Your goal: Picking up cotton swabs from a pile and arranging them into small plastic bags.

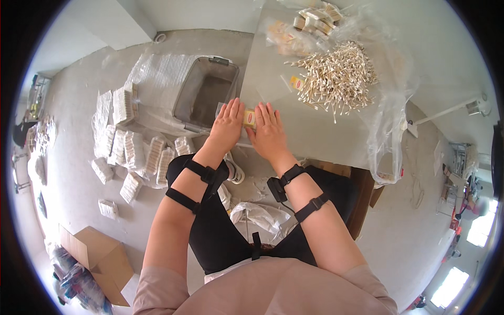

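Note:
At the table's left edge lies a small clear packet with a yellow and red label (249,118). My left hand (228,122) rests flat over the packet's left part, fingers stretched out side by side. On the label's other side my right hand (268,128) lies flat, its fingers a little apart and its thumb against the packet. Neither hand grips anything. What is under the palms is hidden. To the right of my hands spreads a loose pile of cotton swabs (344,76), with a yellow label card (296,82) at its left side.
A grey plastic bin (181,100) stands left of the table (320,139). Several bundled packs (134,152) lie on the floor beyond it. Clear plastic sheeting (391,126) hangs over the table's right side. An open cardboard box (107,257) sits at lower left.

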The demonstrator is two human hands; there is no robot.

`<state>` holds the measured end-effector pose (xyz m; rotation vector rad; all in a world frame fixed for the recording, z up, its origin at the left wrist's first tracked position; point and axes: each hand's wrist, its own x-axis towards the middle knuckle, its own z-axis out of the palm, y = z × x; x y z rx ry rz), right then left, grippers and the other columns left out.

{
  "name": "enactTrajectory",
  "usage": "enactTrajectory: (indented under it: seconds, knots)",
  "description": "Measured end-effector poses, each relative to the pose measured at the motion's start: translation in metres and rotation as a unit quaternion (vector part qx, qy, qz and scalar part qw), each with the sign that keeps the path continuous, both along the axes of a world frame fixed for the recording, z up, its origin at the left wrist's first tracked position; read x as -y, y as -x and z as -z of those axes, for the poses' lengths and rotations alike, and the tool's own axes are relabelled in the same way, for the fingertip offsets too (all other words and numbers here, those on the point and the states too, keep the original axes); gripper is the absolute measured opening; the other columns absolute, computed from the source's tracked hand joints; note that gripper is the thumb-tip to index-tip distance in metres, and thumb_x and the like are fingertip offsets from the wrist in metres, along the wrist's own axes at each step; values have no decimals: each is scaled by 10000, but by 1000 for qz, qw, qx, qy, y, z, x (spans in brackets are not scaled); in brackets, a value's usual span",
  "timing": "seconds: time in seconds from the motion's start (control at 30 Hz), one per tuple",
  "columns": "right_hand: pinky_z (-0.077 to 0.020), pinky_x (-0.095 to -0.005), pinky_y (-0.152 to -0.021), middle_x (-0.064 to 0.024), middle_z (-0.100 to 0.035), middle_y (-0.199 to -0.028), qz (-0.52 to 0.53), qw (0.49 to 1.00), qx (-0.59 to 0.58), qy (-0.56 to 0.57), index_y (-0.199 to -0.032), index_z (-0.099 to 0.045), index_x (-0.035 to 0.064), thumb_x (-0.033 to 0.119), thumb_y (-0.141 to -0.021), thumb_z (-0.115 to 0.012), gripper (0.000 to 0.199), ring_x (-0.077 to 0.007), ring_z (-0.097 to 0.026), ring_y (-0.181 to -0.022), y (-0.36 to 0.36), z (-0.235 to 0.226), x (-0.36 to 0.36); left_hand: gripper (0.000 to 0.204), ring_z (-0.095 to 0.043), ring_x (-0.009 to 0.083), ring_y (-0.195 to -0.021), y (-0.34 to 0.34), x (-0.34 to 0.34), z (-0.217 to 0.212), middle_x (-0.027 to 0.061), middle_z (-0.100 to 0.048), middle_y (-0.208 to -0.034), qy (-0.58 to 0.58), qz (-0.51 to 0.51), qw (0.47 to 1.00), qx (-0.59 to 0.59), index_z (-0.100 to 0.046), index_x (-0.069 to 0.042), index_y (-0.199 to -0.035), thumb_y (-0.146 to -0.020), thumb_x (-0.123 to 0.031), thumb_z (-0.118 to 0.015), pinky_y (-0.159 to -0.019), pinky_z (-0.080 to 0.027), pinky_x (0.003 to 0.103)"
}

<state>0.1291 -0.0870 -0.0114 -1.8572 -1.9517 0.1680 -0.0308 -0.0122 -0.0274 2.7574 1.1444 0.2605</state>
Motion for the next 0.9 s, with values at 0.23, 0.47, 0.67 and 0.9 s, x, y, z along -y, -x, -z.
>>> enactTrajectory:
  seconds: [0.23, 0.47, 0.67, 0.9]
  knots:
    - [-299, -548, -1193, -221, -431, -1532, 9, 1000, -25, 0, -1475, -402, -41, 305, -912, -700, 724, -392, -377, -1455, -4, 7, 5, 571, -504, 300, -1293, -9, -6, -6, 144, -552, -1269, -66, 9, 995, -79, -434, 47, -1434, -906, -139, -545, -1188, -340, 458]
    - [-229, -518, -1230, -228, -374, -1577, 17, 999, 34, 24, -1497, -382, -53, 427, -926, -650, 793, -358, -311, -1499, -3, 10, 6, 533, -576, 283, -1174, -12, -13, -12, 128, -583, -1175, -96, 27, 991, -92, -469, 39, -1408, -904, -121, -541, -1132, -410, 454]
    - [-236, -534, -1226, -244, -364, -1576, 18, 999, 40, 28, -1504, -354, -65, 420, -939, -637, 797, -384, -290, -1505, 0, 8, 6, 546, -589, 280, -1150, -10, -19, -7, 132, -593, -1133, -99, 39, 990, -89, -462, 39, -1420, -909, -134, -548, -1120, -423, 440]
    - [-169, -593, -1225, -284, -323, -1586, 37, 998, 38, 28, -1483, -355, -121, 451, -925, -636, 846, -409, -247, -1515, 17, 11, 3, 587, -603, 281, -1113, -8, -21, -7, 129, -604, -1135, -110, 62, 987, -97, -447, 28, -1432, -891, -149, -591, -1107, -440, 419]
